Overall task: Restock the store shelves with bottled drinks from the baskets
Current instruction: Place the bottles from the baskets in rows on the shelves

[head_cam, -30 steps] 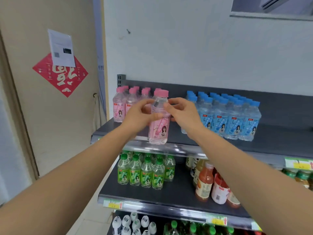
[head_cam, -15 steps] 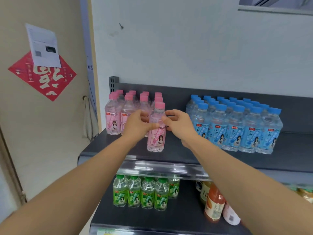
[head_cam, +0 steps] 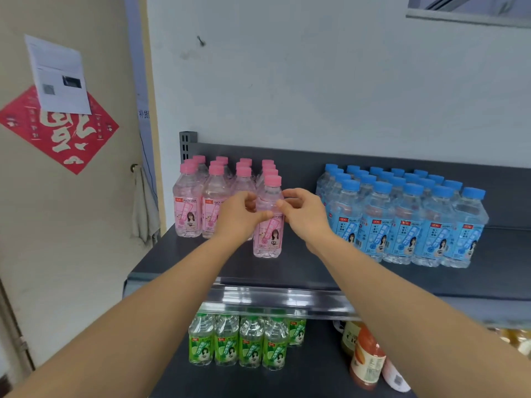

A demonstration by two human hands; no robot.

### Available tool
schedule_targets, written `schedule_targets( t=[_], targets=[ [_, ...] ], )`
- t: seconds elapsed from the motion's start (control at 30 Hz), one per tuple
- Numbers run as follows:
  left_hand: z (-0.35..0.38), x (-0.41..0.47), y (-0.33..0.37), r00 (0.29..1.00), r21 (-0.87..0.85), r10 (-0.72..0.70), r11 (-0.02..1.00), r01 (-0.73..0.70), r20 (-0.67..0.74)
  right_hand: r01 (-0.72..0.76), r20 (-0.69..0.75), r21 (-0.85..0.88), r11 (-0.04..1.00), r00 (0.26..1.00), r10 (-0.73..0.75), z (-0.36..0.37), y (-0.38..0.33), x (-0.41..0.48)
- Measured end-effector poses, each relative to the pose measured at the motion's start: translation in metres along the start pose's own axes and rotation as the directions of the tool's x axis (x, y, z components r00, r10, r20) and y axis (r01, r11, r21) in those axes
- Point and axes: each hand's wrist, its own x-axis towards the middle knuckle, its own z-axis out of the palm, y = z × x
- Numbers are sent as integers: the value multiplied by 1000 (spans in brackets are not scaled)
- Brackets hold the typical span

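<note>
Now the clear pink-capped peach soda bottle (head_cam: 267, 237) stands upright on the dark grey shelf (head_cam: 287, 271), left hand (head_cam: 240, 216) gripping it at nine o'clock, right hand (head_cam: 304, 216) at three.

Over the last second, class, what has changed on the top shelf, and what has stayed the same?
The pink bottle moved back from the edge of the shelf and now stands before the rightmost pink row. The left hand and right hand still pinch it. Blue bottles stayed put.

Bare left hand (head_cam: 238, 215), right hand (head_cam: 304, 218), forearms
</note>
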Motion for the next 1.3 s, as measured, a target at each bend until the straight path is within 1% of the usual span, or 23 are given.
schedule_targets(
  t=[0.13,0.27,0.33,0.43,0.5,0.53,0.6,0.67,0.7,0.83,1.0,1.17,1.3],
  targets=[
    [3,-4,5,997,145,75,987,-72,-20,-17,-18,-12,1000,1000,17,2,-3,0],
    [4,-8,9,995,189,98,978,-92,-23,-5,-31,-42,999,1000,4,1,-9,-5],
    [3,-10,8,995,201,97,975,-94,-4,16,-21,-88,996,1000,-18,-3,-10,-10],
    [-1,-13,6,995,263,98,960,-100,24,68,36,-214,974,997,-62,-14,-9,-23],
    [-3,-18,7,993,332,110,936,-114,29,124,86,-357,926,991,-100,-25,-6,-34],
    [-4,-22,9,992,371,127,920,-127,26,158,116,-442,883,986,-118,-32,-3,-40],
    [-3,-36,15,978,457,207,871,-181,-8,209,168,-585,783,976,-136,-49,4,-54],
    [2,-53,24,948,541,316,803,-249,-32,223,192,-673,705,973,-125,-70,10,-69],
    [6,-63,29,938,571,346,774,-275,-18,226,201,-708,669,973,-116,-81,13,-77],
    [32,-102,49,922,601,366,711,-364,125,231,224,-802,551,971,-81,-126,29,-111],
    [74,-159,64,868,584,385,643,-496,314,215,216,-873,438,975,-47,-178,59,-161],
    [120,-206,68,802,531,356,610,-588,479,127,159,-930,344,985,66,-226,89,-211],
    [154,-230,76,720,449,378,589,-672,582,16,65,-967,255,981,184,-263,108,-251]
  ],
)
